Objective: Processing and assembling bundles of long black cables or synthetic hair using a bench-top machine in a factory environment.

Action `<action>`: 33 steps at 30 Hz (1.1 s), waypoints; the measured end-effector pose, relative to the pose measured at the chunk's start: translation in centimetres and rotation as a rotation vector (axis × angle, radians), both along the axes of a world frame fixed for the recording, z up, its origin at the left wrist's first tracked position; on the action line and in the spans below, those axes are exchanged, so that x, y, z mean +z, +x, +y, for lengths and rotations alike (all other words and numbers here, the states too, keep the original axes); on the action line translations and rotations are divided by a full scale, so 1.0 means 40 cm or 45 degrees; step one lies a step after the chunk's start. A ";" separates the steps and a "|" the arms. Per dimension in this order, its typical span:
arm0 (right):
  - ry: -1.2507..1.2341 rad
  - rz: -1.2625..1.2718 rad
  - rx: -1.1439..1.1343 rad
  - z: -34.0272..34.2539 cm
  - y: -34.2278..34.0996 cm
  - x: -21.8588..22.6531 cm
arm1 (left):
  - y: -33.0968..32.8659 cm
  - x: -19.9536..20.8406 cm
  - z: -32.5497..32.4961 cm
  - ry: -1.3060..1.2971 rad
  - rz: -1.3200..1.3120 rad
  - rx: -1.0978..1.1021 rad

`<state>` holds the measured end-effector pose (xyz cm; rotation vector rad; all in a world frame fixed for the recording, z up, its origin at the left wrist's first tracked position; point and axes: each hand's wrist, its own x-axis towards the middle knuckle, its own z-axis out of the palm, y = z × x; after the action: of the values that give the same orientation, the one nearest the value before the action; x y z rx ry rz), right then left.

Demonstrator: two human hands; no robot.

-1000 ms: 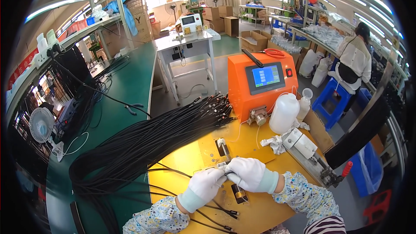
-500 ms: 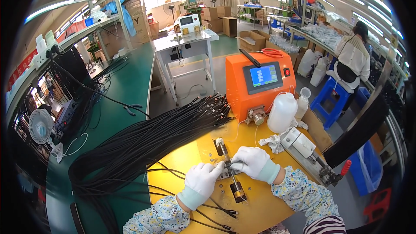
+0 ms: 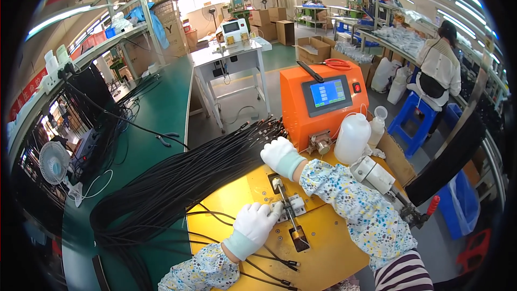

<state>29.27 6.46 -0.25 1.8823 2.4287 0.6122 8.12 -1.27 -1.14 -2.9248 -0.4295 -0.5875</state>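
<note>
My left hand point(image 3: 251, 228), in a white glove, rests at a small metal fixture point(image 3: 293, 205) on the yellow work plate point(image 3: 328, 240). Its fingers are closed at the fixture's left side; whatever they pinch is too small to make out. A slim metal rod point(image 3: 290, 211) runs across the fixture between two dark slots. My right hand point(image 3: 281, 156), also gloved, reaches over the end of a thick bundle of black cables point(image 3: 183, 183). Its fingers are curled, and what lies in them is hidden. Several cable ends with metal plugs point(image 3: 290, 264) lie beside my left wrist.
Behind the plate stands an orange machine point(image 3: 301, 97) with a screen, red-handled pliers point(image 3: 338, 64) on top. To its right are a white bottle point(image 3: 353, 139) and a toggle clamp point(image 3: 412, 215) with a red handle. A person point(image 3: 439, 67) sits farther right.
My right hand has left the fixture and moved up and away to the cable bundle's end. My left hand stays at the fixture, which is now more exposed.
</note>
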 end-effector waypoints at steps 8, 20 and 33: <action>0.409 0.215 0.171 -0.042 -0.018 0.084 | -0.022 -0.003 0.014 -0.030 -0.016 0.020; 0.335 0.711 0.324 -0.310 -0.021 0.137 | -0.019 0.016 0.022 -0.336 -0.120 0.205; -0.124 1.224 0.068 -0.353 0.005 0.064 | -0.038 0.211 -0.042 -0.393 -0.074 -0.271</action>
<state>29.47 -7.67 2.31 2.4350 2.8832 -0.5699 6.61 -2.94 7.30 -3.2833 -0.2328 -0.6901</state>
